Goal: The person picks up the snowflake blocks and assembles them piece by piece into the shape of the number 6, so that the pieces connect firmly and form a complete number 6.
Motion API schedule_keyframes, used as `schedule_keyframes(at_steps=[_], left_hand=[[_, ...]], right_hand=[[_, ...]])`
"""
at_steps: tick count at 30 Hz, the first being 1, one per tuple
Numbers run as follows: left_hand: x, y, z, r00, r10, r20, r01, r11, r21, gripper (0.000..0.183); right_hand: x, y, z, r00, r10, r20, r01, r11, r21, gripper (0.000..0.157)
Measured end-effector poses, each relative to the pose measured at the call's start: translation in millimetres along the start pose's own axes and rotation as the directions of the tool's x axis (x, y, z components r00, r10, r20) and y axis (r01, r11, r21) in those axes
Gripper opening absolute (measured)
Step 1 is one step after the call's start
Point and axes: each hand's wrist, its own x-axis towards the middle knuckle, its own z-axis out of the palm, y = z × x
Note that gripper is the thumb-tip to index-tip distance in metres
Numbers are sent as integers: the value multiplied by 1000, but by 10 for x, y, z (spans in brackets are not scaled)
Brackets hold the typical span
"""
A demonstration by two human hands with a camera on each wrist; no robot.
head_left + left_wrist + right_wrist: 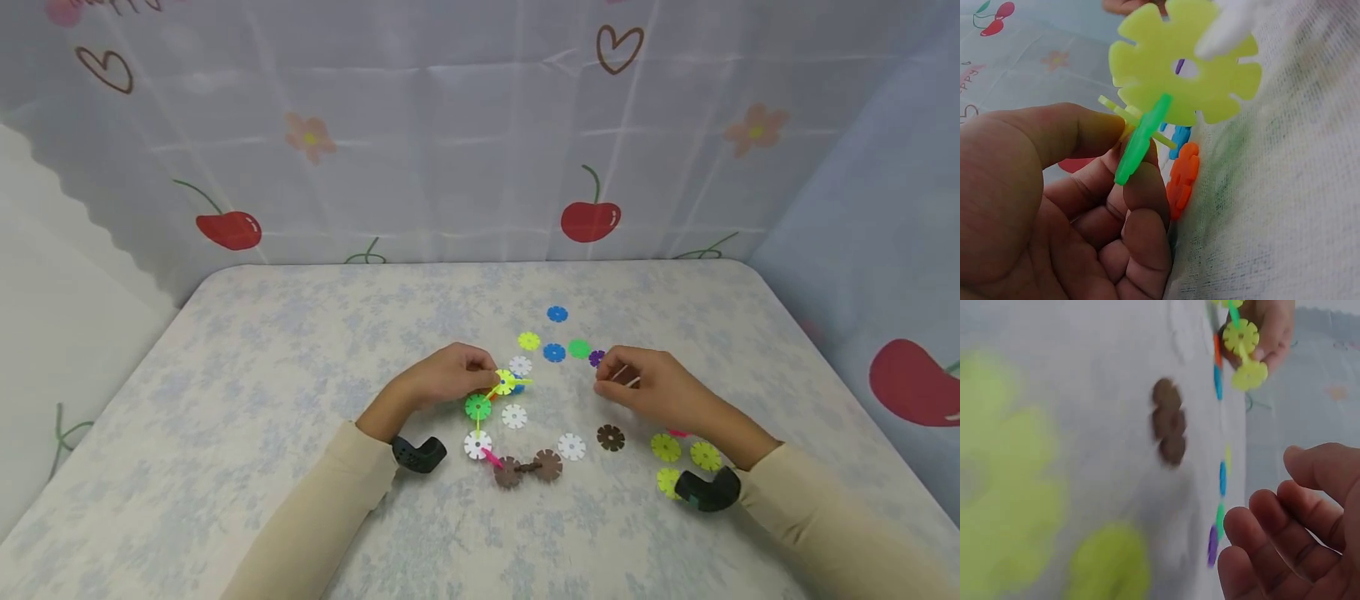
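My left hand (450,377) pinches a chain of slotted plastic discs between thumb and fingers, near its yellow disc (505,382). The left wrist view shows the thumb and fingertips beside a green disc (1138,144) standing edge-on, with a large yellow disc (1179,94) beyond. From the hand, the chain runs toward the front through a green disc (477,407), a white disc (477,445), a pink disc (491,457) and brown discs (508,473). My right hand (652,385) hovers at the right, fingers loosely bent, and nothing shows between them in the right wrist view.
Loose discs lie about: blue (557,314), another blue (554,352), green (579,348), purple (597,358), white (572,447) and dark brown (611,437). Several yellow discs (666,447) lie beneath the right forearm. A printed curtain (450,167) hangs behind the table.
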Motion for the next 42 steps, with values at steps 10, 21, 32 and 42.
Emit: schedule_keyframes(at_steps=[10,21,32,42], left_hand=[[22,-29,-6,1000,1,-12,-1,1000,10,14],[26,-6,-35,1000,0,-15,0,1000,17,13],[10,-15,1,1000,-4,-16,4,1000,23,13],[14,-22,2,1000,14,-5,-14,1000,17,14]], right_hand=[[-799,429,-288,991,122,-56,-125,990,-67,18],[-1313,687,-307,984,95,-154,-117,983,-144,36],[-1278,691,-212,983,15,-184,-54,976,-212,38],[-1229,676,-206,986,-19,-166,-18,975,-220,40]])
